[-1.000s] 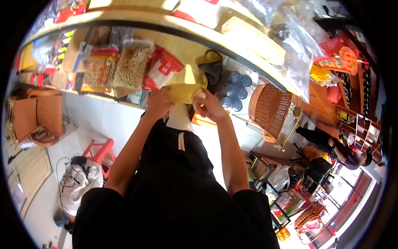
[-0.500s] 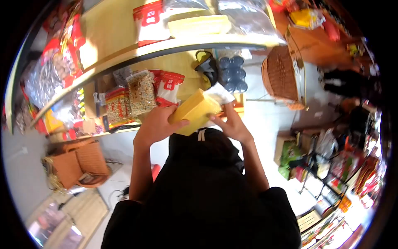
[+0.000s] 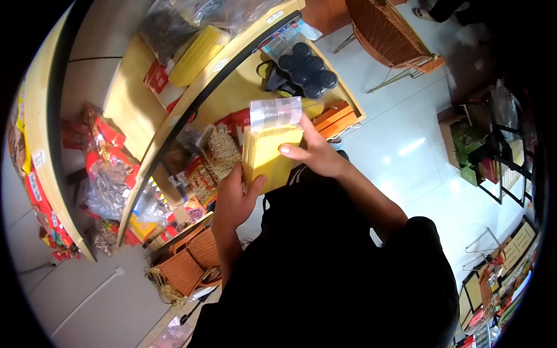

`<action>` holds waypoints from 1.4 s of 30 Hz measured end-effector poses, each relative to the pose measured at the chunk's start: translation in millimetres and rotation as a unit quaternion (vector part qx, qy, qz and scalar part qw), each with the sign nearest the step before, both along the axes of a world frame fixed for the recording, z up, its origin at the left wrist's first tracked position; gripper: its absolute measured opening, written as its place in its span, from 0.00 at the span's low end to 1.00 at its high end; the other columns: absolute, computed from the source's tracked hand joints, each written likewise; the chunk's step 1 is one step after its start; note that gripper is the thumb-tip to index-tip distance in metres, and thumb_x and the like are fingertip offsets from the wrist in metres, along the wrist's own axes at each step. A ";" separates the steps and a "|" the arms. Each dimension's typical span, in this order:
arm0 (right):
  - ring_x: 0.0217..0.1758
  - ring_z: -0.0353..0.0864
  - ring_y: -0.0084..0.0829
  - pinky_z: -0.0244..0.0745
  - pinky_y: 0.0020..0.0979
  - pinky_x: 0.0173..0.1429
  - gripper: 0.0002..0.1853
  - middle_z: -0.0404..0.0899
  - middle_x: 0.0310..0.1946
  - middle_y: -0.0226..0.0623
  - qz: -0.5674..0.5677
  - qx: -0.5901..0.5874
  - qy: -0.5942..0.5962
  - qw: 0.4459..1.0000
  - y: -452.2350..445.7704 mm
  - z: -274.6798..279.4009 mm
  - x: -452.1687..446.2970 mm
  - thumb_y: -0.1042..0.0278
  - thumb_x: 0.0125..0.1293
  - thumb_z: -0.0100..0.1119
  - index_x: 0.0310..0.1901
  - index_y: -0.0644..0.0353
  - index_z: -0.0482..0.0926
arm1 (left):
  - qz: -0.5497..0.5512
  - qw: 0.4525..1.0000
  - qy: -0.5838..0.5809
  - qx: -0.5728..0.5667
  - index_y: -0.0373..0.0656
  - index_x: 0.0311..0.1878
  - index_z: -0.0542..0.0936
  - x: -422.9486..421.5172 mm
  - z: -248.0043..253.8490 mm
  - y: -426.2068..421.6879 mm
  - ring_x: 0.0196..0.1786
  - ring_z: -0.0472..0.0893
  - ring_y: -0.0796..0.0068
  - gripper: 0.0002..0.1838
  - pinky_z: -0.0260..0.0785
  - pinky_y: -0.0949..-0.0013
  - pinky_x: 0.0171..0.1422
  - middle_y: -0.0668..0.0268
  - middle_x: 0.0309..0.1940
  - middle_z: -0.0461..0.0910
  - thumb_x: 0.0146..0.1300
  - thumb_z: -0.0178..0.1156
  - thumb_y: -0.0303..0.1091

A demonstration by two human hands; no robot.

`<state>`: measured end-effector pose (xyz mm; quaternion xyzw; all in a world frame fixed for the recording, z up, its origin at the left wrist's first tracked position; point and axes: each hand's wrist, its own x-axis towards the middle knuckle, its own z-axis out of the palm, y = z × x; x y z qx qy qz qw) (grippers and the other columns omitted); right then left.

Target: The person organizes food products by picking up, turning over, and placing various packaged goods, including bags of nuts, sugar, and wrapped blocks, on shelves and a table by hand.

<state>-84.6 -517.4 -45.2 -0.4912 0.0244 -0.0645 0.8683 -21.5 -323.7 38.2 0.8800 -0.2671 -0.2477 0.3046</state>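
Observation:
A yellow pack [image 3: 268, 155], which looks like a stack of yellow paper in clear plastic, is held upright in front of my chest. My left hand [image 3: 235, 197] grips its lower left edge, thumb on the front face. From the right side my right hand [image 3: 319, 152] holds the pack, its thumb across the front and its fingers hidden behind. Loose clear wrapping [image 3: 276, 113] sticks up from the top end. Just beyond it, on the lower shelf, lie a bag of grains or beans [image 3: 221, 152] and a red-and-white packet [image 3: 233, 124]. A similar yellow pack [image 3: 198, 56] rests on the upper shelf.
The curved shelf edge [image 3: 187, 103] runs in front of me. A cluster of dark round-topped containers [image 3: 307, 71] and an orange box [image 3: 335, 120] sit at the lower shelf's right end. Wicker baskets stand at upper right [image 3: 387, 36] and lower left [image 3: 181, 272].
My view has turned, so the shelves now slant up to the right. The yellow pack has gone from tilted to nearly upright, its clear-wrapped end on top. Both hands still hold it.

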 end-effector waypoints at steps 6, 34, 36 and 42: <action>0.63 0.66 0.28 0.62 0.31 0.66 0.34 0.66 0.62 0.38 -0.102 -0.013 -0.084 0.991 0.1 8.3 -0.6 0.71 0.65 0.61 0.69 0.61 0.55 | 0.029 0.996 0.045 -0.075 0.33 0.51 0.67 -18.3 11.9 -12.4 0.36 0.79 0.66 0.18 0.69 0.65 0.41 0.53 0.33 0.79 0.68 0.53 0.38; 0.44 0.77 0.19 0.73 0.24 0.49 0.13 0.80 0.41 0.33 -0.050 0.096 -0.068 0.992 -20.9 8.0 -52.0 0.75 0.62 0.64 0.48 0.66 0.78 | -0.085 0.952 0.022 -0.292 0.31 0.50 0.76 -31.8 1.6 -67.7 0.55 0.74 0.65 0.12 0.64 0.68 0.59 0.52 0.51 0.75 0.65 0.53 0.25; 0.44 0.77 0.19 0.73 0.24 0.49 0.14 0.80 0.41 0.32 -0.058 0.109 -0.065 0.990 -18.9 5.9 -54.5 0.75 0.61 0.64 0.48 0.66 0.78 | -0.085 0.955 0.031 -0.283 0.30 0.50 0.76 -35.3 3.2 -65.7 0.55 0.74 0.65 0.12 0.65 0.69 0.59 0.52 0.51 0.75 0.65 0.53 0.25; 0.43 0.77 0.18 0.72 0.23 0.48 0.11 0.80 0.42 0.31 -0.034 0.119 -0.051 0.991 -23.3 -5.9 -55.2 0.72 0.64 0.61 0.47 0.65 0.79 | -0.086 0.952 0.085 -0.281 0.32 0.62 0.66 -44.9 -6.8 -59.4 0.58 0.72 0.69 0.23 0.65 0.68 0.62 0.55 0.57 0.71 0.62 0.55 0.20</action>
